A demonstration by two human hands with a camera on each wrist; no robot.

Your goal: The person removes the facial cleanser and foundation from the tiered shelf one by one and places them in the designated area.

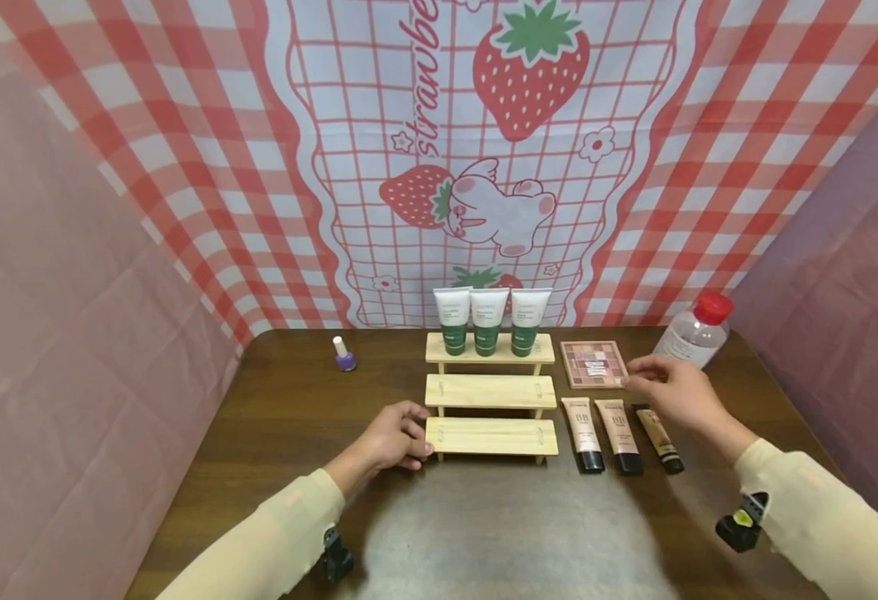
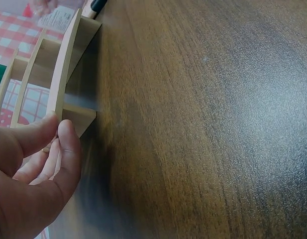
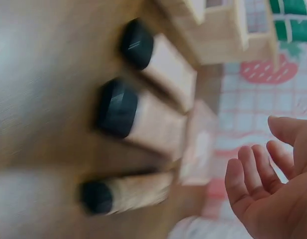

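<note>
A three-step wooden display rack (image 1: 491,437) stands mid-table. My left hand (image 1: 396,435) is at the left end of its lowest step; in the left wrist view the thumb and index finger (image 2: 68,142) pinch that board's end. Three white-and-green squeeze tubes (image 1: 487,321) stand in a row on the top step. My right hand (image 1: 679,392) hovers near the right edge of an eyeshadow palette (image 1: 593,365), its fingers loosely bent around nothing in the right wrist view. Below the palette lie two pink BB cream tubes (image 1: 583,433) with black caps and a smaller gold-and-black tube (image 1: 660,437).
A clear bottle with a red cap (image 1: 712,309) stands at the back right, partly behind my right hand. To the rack's left is a purple nail polish bottle (image 1: 345,358). A strawberry-print checked cloth (image 1: 439,150) hangs behind the dark wooden table (image 1: 274,500).
</note>
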